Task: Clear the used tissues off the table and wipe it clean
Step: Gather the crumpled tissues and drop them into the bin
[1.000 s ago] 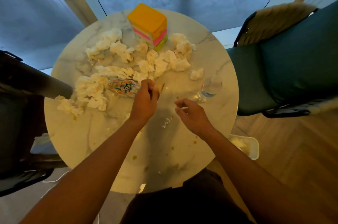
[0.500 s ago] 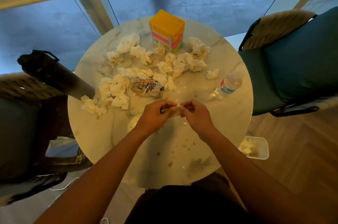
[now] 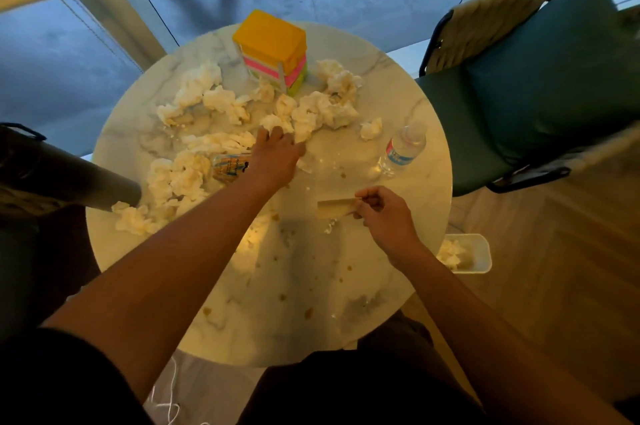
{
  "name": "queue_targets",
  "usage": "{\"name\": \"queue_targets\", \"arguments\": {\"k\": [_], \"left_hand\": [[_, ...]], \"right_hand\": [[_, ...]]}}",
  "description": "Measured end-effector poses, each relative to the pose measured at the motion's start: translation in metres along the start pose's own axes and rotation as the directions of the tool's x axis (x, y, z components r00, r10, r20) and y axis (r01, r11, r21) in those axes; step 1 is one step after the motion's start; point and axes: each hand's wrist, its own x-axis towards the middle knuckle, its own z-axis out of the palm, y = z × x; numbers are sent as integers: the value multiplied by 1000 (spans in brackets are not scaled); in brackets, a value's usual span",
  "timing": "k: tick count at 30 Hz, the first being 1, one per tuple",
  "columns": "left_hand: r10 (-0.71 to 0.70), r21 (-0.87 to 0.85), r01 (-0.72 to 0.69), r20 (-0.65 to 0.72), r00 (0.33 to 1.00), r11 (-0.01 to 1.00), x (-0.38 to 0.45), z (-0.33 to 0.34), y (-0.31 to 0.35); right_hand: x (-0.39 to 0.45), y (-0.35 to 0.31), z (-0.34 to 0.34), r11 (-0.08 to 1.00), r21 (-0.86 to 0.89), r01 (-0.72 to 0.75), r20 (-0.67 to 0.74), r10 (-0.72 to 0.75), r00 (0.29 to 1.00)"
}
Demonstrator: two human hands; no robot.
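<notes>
Dark cylinder point(image 3: 69, 178): lies tilted at the left edge of the table, its end just beside the nearest crumpled tissues.
Used tissues point(image 3: 214, 102): crumpled white wads spread across the far and left half of the table, from the left rim up to the coloured box; one small wad point(image 3: 371, 129) lies apart on the right of the heap.
Printed packet point(image 3: 230, 164): lies among the tissues, partly covered by the left hand.
Left hand point(image 3: 277, 156): reaches across the table into the heap, palm down; the fingertips touch the wads, but whether they grip one cannot be told.
Coloured box point(image 3: 272, 46): stacked orange, pink and green block, upright at the far side of the table.
Table point(image 3: 346, 303): round, marble-patterned top with small brown stains and crumbs on its near half.
Paper strip point(image 3: 336, 208): flat beige piece held above the table.
Right hand point(image 3: 384, 213): thumb and fingers pinch the right end of the paper strip.
Water bottle point(image 3: 401, 150): clear plastic, on the table's right side, near the rim.
White bin point(image 3: 465, 253): on the floor beside the table's right edge, with tissues inside.
Green chair point(image 3: 536, 85): at right, beside the table.
</notes>
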Motion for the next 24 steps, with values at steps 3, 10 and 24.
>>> {"name": "queue_targets", "arguments": {"k": [3, 10, 24], "left_hand": [[43, -10, -43, 16, 999, 999, 5, 2, -2], [53, -201, -144, -400, 915, 969, -11, 6, -11], [-481, -996, 4, -40, 876, 91, -132, 17, 73]], "right_hand": [[5, 1, -6, 1000, 8, -13, -16, 13, 1000], [8, -4, -14, 1000, 24, 3, -8, -3, 1000], [-36, -15, -22, 1000, -16, -7, -114, 5, 993]]}}
